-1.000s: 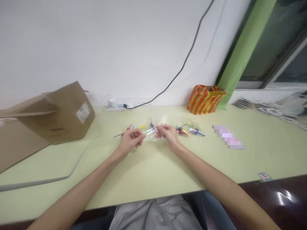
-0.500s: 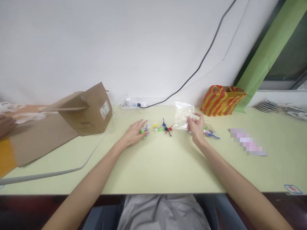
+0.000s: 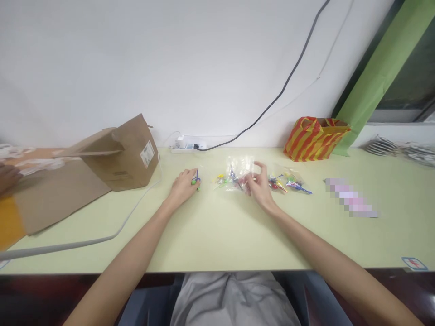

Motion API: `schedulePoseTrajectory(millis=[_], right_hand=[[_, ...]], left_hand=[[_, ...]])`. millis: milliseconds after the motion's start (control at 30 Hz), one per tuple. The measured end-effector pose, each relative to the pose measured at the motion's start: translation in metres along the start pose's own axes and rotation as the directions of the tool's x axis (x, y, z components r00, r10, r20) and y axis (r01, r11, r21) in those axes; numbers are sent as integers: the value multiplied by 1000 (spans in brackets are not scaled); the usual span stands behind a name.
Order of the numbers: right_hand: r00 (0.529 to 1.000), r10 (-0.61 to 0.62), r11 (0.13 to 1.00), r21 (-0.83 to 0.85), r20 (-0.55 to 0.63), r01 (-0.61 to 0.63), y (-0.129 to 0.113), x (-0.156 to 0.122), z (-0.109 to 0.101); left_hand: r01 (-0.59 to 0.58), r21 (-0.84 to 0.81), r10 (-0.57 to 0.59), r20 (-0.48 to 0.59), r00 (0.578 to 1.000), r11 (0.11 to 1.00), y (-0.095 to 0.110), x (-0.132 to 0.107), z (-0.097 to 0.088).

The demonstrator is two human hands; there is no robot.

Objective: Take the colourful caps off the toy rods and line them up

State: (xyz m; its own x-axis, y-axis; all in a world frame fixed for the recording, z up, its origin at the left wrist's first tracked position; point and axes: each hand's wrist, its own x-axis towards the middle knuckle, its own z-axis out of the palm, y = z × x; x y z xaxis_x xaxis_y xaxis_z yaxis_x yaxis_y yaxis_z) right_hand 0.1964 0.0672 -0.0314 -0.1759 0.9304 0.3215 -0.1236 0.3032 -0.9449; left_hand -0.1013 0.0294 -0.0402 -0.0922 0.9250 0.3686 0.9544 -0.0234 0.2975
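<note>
My left hand lies low over the table, its fingers curled over a small blue and green plastic toy that is partly hidden beneath them. Between thumb and fingers my right hand pinches a clear plastic bag. Through and beside the bag show loose colourful plastic pieces, yellow, green and blue. Just right of my right hand rests a clear packet with red and yellow pieces. Beyond it is another packet with blue and green pieces.
An open cardboard box stands at the left, with a co-worker's hand near its flap. A grey cable crosses the table. At the back are a power strip and a red-and-yellow striped bag. A blurred pink strip lies right.
My left hand has moved a little left along with the blue and green toy. My right hand has carried the clear bag left, over the loose pieces, uncovering the red and yellow packet.
</note>
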Motion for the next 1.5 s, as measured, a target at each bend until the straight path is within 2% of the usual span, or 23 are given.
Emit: schedulePoseTrajectory(millis=[67,167,233,300,367,433,533,600,633,667,733,800,867,967,1033,1100,1200,1267,1367,1500], right_hand=[[995,9,1000,25,103,-11,-4,-10,17],[988,14,1000,8,156,-16,-7,-9,37],[990,13,998,-55,141,-6,-7,1,50],[989,24,992,-124,143,-6,-7,14,65],[973,63,983,-182,220,-22,-7,25,81],[946,49,958,-285,321,47,-9,30,97],[915,-144,828,-461,377,320,-14,27,110],[867,-229,769,-463,443,440,-17,19,109],[843,-236,780,-422,484,461,-19,15,106],[826,-232,812,-365,514,455,-20,10,102],[833,-200,900,-240,516,365,-20,4,94],[878,-146,967,-122,455,223,-18,1,87],[925,-82,995,-14,372,94,-14,3,80],[958,1,988,146,286,-45,-10,12,63],[971,48,967,233,233,-104,-9,22,43],[988,82,957,267,134,-116,-9,36,13],[990,136,976,175,-24,-130,-7,62,-45],[981,172,981,111,-86,-162,-7,79,-85],[958,220,975,7,-185,-223,-11,97,-135],[947,268,961,-24,-177,-276,-23,92,-176]], left_hand=[[14,-39,-17,-68,998,999,-2,2,0],[30,-101,-50,-208,977,994,3,3,-7],[13,-177,-81,-382,921,984,12,2,-15],[-38,-259,-119,-563,818,965,22,-1,-24],[-95,-336,-157,-647,746,937,33,-3,-31],[-132,-421,-202,-657,726,897,40,-5,-34],[-131,-551,-282,-600,749,824,47,-5,-30],[-93,-624,-339,-537,772,776,50,-4,-24],[-71,-653,-359,-499,788,754,52,-4,-21],[-54,-678,-368,-462,807,733,55,-4,-18],[-54,-718,-340,-392,855,694,62,-5,-13],[-97,-742,-246,-339,908,664,71,-7,-10],[-158,-737,-99,-293,951,657,81,-11,-9],[-236,-688,107,-226,968,687,89,-17,-10],[-262,-616,169,-207,964,742,91,-20,-12],[-280,-486,214,-187,959,828,89,-21,-12],[-311,-273,292,-109,950,910,81,-20,-9],[-303,-177,296,-64,953,936,72,-17,-3],[-226,-62,225,-31,974,972,53,-12,8],[-116,-12,115,-35,993,993,28,-6,17]])
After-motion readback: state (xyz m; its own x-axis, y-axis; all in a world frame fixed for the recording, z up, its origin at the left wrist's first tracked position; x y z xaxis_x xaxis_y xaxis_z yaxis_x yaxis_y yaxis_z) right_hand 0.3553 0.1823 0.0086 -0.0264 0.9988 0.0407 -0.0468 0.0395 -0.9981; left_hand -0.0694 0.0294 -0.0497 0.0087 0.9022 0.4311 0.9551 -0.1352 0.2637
